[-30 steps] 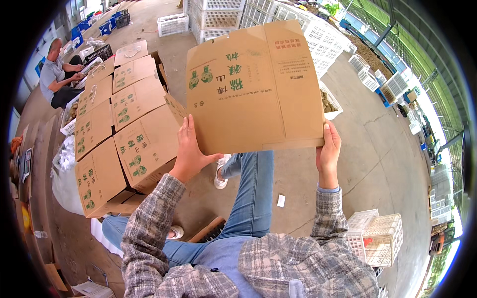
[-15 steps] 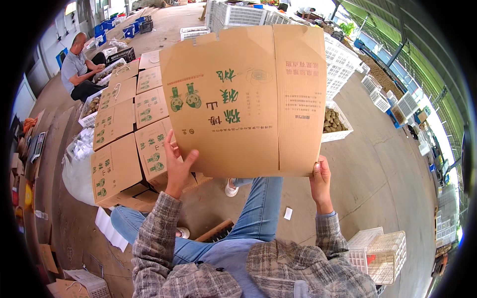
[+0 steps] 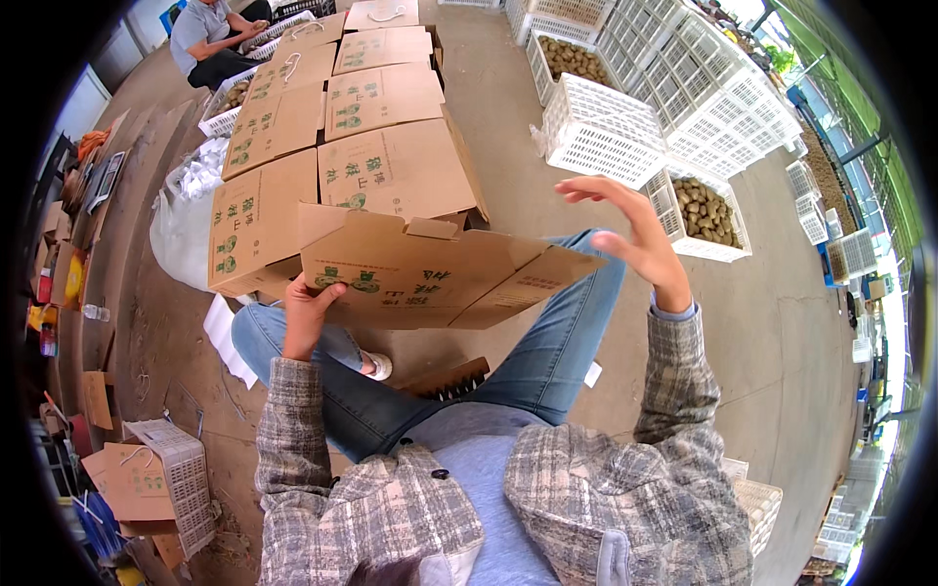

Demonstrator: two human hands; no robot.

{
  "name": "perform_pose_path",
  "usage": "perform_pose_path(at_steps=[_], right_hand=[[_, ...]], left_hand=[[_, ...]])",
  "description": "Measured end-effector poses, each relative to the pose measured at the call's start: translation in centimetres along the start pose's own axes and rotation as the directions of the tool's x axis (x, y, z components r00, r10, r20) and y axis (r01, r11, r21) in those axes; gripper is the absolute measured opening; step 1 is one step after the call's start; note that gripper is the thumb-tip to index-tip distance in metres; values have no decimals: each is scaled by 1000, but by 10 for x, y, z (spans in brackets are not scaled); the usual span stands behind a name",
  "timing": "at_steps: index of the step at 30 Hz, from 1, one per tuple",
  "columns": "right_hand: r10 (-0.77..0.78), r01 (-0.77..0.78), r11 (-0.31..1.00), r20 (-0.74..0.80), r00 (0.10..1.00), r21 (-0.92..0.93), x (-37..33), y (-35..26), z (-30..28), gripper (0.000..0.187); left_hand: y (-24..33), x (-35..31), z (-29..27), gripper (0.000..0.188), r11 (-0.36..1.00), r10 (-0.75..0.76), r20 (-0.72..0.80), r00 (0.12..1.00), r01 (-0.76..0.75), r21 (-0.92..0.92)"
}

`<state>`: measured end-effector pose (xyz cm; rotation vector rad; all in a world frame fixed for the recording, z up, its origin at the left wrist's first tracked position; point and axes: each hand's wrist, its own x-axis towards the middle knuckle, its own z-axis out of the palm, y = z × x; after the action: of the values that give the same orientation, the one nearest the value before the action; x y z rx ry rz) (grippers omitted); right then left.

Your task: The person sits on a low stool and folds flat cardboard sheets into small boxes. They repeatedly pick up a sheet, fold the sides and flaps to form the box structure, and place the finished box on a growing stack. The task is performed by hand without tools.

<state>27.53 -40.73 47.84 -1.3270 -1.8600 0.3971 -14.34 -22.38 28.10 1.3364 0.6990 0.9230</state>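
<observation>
A flattened brown cardboard box (image 3: 420, 269) with green print is tilted above my lap. My left hand (image 3: 311, 308) grips its left edge, the thumb lying across the printed face. Off the sheet's right end, my right hand (image 3: 630, 239) is raised with its fingers stretched out and nothing in it. Just beyond the sheet stand rows of closed cardboard boxes (image 3: 391, 161) with the same green print. Between my legs, a brush (image 3: 454, 379) with dark bristles lies on the floor, partly hidden.
White plastic crates (image 3: 611, 132) are stacked ahead on the right; one crate (image 3: 703, 246) holds brown kiwi-like fruit. A seated person (image 3: 210, 44) handles something over a crate at the far left. At the left are a white plastic sack (image 3: 181, 239) and an upended crate (image 3: 191, 493).
The cardboard has come down from upright to a tilted position over my lap. My right hand has let go of its edge and risen, fingers spread. My left hand keeps its hold.
</observation>
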Motion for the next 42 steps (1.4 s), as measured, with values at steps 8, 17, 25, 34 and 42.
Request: perform_pose_path(at_steps=[8,17,25,34,42], right_hand=[[232,-188,973,519,823,-136,29,41,84,27],[206,-109,973,548,811,-205,24,91,137,28],[390,-365,920,421,819,-142,12,142,170,26],[323,-251,946,557,765,-205,7,158,185,27],[325,-296,944,580,747,-148,-10,201,212,27]], left_hand=[[-40,-12,-2,46,881,253,-244,936,-118,459],[14,-3,63,64,379,535,40,844,-283,881],[-61,-12,64,59,580,171,98,980,-181,795],[-70,7,53,62,531,278,-90,956,-75,844],[-98,3,38,54,555,87,-45,995,-11,832]])
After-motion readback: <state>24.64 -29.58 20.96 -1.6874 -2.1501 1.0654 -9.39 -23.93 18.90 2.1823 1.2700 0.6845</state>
